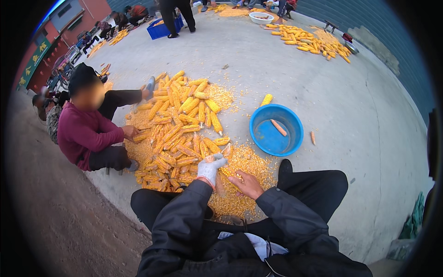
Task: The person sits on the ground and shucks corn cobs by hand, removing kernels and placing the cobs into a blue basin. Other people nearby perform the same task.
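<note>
My left hand (210, 169), in a pale work glove, holds a partly shelled corn cob at its upper part; what else it grips is too small to tell. My bare right hand (246, 183) is closed around the lower part of the same corn cob (226, 172). Both hands are above loose corn kernels (235, 204) between my knees. A large heap of yellow ears of corn (187, 121) lies just beyond and to the left. To the right of it stands a blue plastic basin (276, 149) with a bare cob (278, 127) inside.
A seated co-worker (90, 128) in a purple top works at the heap's left side. One ear of corn (266, 100) lies behind the basin, a small cob (313, 137) to its right. Farther off are more corn heaps (308, 39), a blue crate (164, 30), a white basin (261, 17) and several people.
</note>
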Action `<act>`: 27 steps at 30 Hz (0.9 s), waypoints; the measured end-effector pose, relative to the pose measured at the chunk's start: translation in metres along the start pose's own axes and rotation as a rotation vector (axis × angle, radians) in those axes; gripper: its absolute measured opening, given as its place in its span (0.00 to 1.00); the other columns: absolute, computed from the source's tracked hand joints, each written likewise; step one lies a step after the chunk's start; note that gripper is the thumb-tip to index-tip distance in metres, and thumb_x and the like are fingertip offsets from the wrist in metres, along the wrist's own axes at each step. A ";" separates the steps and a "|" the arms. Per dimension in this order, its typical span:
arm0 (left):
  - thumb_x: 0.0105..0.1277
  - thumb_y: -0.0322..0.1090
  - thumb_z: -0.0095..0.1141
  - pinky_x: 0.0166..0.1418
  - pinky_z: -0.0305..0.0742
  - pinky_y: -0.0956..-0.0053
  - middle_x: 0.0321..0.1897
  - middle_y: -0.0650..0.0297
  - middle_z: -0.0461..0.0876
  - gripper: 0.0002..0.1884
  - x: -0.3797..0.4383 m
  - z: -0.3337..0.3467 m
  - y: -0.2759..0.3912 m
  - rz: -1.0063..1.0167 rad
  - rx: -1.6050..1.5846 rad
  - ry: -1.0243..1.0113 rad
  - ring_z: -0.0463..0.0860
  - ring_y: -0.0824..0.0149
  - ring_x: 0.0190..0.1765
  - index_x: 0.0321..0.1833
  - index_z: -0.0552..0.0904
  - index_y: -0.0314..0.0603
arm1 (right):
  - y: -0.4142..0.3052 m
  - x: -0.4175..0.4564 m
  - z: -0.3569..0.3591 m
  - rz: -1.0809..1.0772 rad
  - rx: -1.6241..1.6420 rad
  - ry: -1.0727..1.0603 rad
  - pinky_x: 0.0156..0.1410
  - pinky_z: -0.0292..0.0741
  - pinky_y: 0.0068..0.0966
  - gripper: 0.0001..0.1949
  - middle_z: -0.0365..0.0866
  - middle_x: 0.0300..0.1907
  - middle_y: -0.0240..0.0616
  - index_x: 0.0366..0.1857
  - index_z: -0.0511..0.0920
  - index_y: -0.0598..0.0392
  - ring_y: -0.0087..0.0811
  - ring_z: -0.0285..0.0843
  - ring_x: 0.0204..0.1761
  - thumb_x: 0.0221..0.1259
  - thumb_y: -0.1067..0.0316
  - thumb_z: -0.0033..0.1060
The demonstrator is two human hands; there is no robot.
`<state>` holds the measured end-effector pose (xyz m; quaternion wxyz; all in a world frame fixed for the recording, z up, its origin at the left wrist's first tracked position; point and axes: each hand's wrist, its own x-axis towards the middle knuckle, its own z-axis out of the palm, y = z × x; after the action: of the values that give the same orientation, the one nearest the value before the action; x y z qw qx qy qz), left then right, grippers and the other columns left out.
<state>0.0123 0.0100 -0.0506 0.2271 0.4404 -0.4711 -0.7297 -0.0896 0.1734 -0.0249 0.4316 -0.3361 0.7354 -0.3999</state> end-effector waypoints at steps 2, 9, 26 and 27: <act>0.54 0.28 0.72 0.55 0.74 0.73 0.40 0.62 0.85 0.17 -0.001 0.003 -0.001 0.009 0.027 0.013 0.82 0.69 0.45 0.46 0.83 0.33 | 0.004 0.002 -0.002 -0.043 -0.042 0.007 0.35 0.81 0.29 0.31 0.84 0.40 0.55 0.55 0.78 0.64 0.39 0.86 0.25 0.69 0.40 0.55; 0.51 0.29 0.73 0.54 0.74 0.74 0.38 0.64 0.86 0.15 -0.001 -0.001 -0.007 0.013 0.008 0.014 0.82 0.70 0.43 0.41 0.86 0.33 | 0.013 0.009 -0.003 -0.111 -0.039 -0.055 0.32 0.79 0.34 0.27 0.84 0.33 0.52 0.50 0.80 0.59 0.39 0.86 0.25 0.74 0.42 0.44; 0.53 0.26 0.70 0.53 0.75 0.73 0.39 0.60 0.86 0.18 0.003 -0.003 0.012 0.008 -0.147 0.037 0.84 0.67 0.42 0.46 0.82 0.29 | 0.016 0.008 -0.018 -0.047 0.298 -0.213 0.33 0.84 0.27 0.25 0.79 0.51 0.50 0.63 0.68 0.60 0.37 0.88 0.36 0.73 0.52 0.54; 0.53 0.25 0.70 0.53 0.75 0.73 0.39 0.60 0.86 0.18 0.004 -0.005 0.011 0.011 -0.147 0.052 0.84 0.66 0.42 0.47 0.82 0.28 | 0.011 0.006 -0.019 -0.054 0.273 -0.187 0.32 0.83 0.27 0.23 0.80 0.47 0.48 0.61 0.70 0.61 0.36 0.88 0.34 0.74 0.53 0.53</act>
<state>0.0138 -0.0005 -0.0432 0.2751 0.4388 -0.4125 -0.7494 -0.1108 0.1788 -0.0315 0.5290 -0.3297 0.6214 -0.4746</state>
